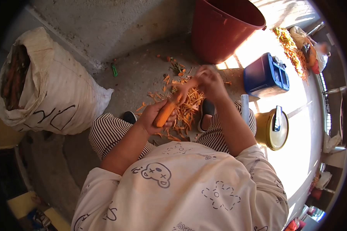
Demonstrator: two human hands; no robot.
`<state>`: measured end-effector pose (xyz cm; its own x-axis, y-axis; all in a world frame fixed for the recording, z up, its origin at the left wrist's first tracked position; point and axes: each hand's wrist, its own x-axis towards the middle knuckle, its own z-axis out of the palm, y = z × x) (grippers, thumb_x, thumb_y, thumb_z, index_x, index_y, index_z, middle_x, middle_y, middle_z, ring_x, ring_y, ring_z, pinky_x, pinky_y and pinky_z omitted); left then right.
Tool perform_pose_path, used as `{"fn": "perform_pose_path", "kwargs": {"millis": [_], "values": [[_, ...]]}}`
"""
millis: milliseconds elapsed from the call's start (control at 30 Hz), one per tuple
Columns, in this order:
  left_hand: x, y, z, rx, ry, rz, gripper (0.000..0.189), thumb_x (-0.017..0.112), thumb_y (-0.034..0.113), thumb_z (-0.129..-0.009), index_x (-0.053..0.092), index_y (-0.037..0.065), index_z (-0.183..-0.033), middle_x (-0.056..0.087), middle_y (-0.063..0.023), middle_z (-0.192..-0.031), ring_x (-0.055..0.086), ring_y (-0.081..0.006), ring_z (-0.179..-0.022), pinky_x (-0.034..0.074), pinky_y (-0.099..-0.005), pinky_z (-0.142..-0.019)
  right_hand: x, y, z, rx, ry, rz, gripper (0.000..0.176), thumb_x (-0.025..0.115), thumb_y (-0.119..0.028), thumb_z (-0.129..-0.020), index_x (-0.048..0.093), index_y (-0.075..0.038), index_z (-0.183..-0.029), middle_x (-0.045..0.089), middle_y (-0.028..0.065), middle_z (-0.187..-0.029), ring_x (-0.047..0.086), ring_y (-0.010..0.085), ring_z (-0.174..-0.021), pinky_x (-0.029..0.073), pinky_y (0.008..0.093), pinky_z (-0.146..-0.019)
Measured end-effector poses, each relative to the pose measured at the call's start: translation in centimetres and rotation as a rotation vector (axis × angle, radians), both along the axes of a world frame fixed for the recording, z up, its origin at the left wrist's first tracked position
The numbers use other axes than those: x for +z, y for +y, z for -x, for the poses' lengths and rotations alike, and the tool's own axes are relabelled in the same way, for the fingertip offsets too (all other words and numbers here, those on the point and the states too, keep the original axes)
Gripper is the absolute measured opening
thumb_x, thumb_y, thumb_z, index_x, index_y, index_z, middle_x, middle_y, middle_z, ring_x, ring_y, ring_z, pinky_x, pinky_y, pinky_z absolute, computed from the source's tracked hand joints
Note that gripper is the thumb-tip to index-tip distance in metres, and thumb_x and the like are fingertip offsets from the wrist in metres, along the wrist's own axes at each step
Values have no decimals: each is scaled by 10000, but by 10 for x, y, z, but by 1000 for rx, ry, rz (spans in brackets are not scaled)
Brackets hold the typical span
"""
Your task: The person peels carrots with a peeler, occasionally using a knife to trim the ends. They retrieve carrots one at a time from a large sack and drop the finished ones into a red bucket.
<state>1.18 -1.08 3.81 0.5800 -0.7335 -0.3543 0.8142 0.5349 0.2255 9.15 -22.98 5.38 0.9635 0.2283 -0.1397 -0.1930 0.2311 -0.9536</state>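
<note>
An orange carrot is held at its near end in my left hand, above a heap of orange peelings on the floor. My right hand is near the far end of the carrot, fingers curled and smeared by motion. What it holds, if anything, cannot be made out. The peelings lie between my feet, with more scraps scattered around them.
At the left stands a white sack of carrots. A red bucket is ahead, with a blue jerrycan and a lidded yellow bucket at the right. Another person sits far right beside a peelings pile.
</note>
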Motion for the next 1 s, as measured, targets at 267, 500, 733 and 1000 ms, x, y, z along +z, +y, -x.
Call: {"fn": "perform_pose_path", "kwargs": {"millis": [267, 500, 733, 1000], "values": [[5, 3, 3, 93, 82, -51, 303, 418, 319, -860, 408, 107, -1076, 436, -54, -774, 438, -128, -638, 376, -221, -508, 35, 9, 13, -64, -57, 33, 188, 616, -142, -748, 487, -47, -846, 523, 40, -670, 476, 70, -498, 371, 191, -409], [0, 6, 6, 41, 13, 22, 319, 447, 297, -847, 401, 111, -1102, 443, -62, -780, 446, -133, -639, 388, -228, -516, 6, 4, -5, -83, -10, 39, 176, 599, -146, -758, 490, -43, -850, 527, 51, -668, 456, 75, -474, 357, 199, -400], [5, 3, 8, 86, 33, -50, 294, 442, 294, -852, 411, 89, -1061, 440, -59, -779, 440, -120, -637, 377, -212, -504, 28, 3, 5, -121, -50, -8, 184, 599, -129, -751, 482, -36, -858, 528, 36, -674, 465, 74, -478, 369, 197, -405], [2, 2, 8, 52, 17, 18, 293, 459, 312, -843, 417, 86, -1026, 423, -55, -757, 437, -118, -635, 394, -216, -490, -9, -7, -10, -136, -25, 155, 136, 558, -119, -776, 488, -42, -865, 553, 57, -711, 476, 67, -497, 379, 196, -413]]}}
